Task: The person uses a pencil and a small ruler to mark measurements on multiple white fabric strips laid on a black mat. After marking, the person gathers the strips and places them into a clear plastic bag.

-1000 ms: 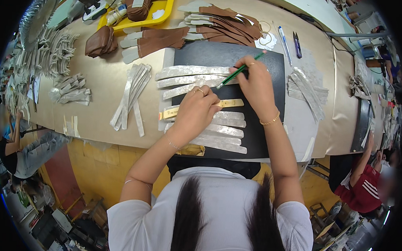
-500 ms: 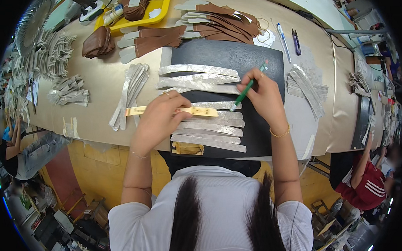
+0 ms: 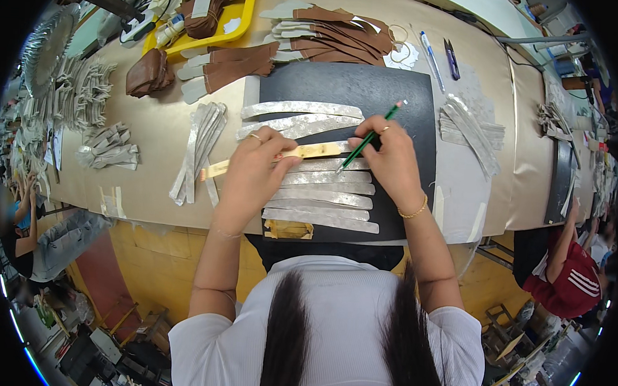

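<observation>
The narrow yellow strip lies at a slant beneath my left hand, my thumb and fingers closed on it, one end sticking out to the left of my knuckles and the other reaching right, past my fingertips. At that right end it lies along a silvery strip, whose tip shows just beyond it. Just right of there, my right hand has its thumb and fingers pinched around a green pencil, point slanting down and left near the lower silvery strips (whether it touches one, I can't tell). Those strips lie in a rough row below my fingers, with more silvery strips above, all on the black mat. Farther out, beyond the mat, are a fanned pile of brown pieces, a blue-and-white pen and dark snips.
</observation>
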{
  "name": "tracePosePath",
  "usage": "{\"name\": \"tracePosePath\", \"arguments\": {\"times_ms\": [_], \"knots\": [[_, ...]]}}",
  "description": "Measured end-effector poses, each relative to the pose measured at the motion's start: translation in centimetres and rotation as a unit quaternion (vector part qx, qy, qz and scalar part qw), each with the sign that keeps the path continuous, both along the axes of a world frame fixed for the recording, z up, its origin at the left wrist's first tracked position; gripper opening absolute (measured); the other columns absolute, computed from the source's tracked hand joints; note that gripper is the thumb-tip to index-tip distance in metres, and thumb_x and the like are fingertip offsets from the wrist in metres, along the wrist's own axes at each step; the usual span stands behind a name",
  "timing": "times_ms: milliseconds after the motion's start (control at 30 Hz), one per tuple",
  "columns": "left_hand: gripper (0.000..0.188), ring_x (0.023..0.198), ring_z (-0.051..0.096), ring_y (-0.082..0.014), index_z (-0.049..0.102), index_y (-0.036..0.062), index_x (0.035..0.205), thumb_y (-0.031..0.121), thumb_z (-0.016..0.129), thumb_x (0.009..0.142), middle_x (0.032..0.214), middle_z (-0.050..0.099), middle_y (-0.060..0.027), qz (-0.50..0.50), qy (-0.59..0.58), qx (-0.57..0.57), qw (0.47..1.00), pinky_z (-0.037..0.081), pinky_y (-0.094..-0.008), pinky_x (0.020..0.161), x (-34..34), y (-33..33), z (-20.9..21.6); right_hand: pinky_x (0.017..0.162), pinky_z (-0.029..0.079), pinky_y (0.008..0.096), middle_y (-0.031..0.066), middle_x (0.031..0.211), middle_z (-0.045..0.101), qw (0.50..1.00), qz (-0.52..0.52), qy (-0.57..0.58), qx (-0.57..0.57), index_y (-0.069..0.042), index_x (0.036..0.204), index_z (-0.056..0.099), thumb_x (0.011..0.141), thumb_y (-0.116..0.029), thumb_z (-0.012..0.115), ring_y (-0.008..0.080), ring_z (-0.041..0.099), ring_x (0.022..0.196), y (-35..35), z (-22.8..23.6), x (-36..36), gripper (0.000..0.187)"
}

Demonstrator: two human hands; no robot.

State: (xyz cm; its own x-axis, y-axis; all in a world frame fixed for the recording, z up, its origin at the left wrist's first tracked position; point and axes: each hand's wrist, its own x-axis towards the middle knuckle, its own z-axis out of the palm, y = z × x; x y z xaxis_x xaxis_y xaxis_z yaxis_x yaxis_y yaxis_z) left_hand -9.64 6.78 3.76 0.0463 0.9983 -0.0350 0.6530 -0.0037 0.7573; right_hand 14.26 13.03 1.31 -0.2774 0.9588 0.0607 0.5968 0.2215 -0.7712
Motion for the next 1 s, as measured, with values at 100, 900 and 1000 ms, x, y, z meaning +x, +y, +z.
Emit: {"name": "tracePosePath", "arguments": {"times_ms": [100, 900, 1000], "knots": [[0.022, 0.091, 0.061, -0.0253, 0.075, 0.0003, 0.101, 0.011, 0.079, 0.083, 0.095, 0.065, -0.0085, -0.023, 0.045, 0.069, 0.996, 0.05, -0.0352, 0.08, 1.1, 0.4, -2.1, 0.075, 0.047, 0.04, 0.0099, 0.083, 0.066, 0.997, -0.065, -0.029, 0.021, -0.006, 0.095, 0.069, 0.084, -0.015, 0.081, 0.0287, 0.059, 0.081, 0.1, -0.1, 1.9, 0.019], [0.021, 0.086, 0.058, -0.0227, 0.078, 0.002, 0.094, 0.012, 0.084, 0.076, 0.088, 0.063, -0.0058, -0.013, 0.042, 0.1, 0.994, 0.048, -0.0346, 0.076, 3.6, 1.3, -4.5, 0.073, 0.049, 0.035, 0.0085, 0.089, 0.069, 0.994, -0.088, 0.061, -0.014, -0.005, 0.105, 0.069, 0.1, -0.014, 0.064, 0.0229, 0.061, 0.08, -1.7, -1.1, 4.7, 0.012], [0.015, 0.088, 0.059, -0.025, 0.078, 0.0051, 0.09, 0.014, 0.082, 0.078, 0.088, 0.063, -0.0058, -0.007, 0.026, 0.078, 0.997, 0.046, -0.0391, 0.084, 3.6, 1.3, -4.6, 0.076, 0.051, 0.0325, 0.0106, 0.097, 0.072, 0.984, -0.093, 0.143, -0.055, -0.005, 0.118, 0.068, 0.105, -0.019, 0.059, 0.0207, 0.065, 0.08, -1.7, -0.6, 4.1, 0.021]]}}
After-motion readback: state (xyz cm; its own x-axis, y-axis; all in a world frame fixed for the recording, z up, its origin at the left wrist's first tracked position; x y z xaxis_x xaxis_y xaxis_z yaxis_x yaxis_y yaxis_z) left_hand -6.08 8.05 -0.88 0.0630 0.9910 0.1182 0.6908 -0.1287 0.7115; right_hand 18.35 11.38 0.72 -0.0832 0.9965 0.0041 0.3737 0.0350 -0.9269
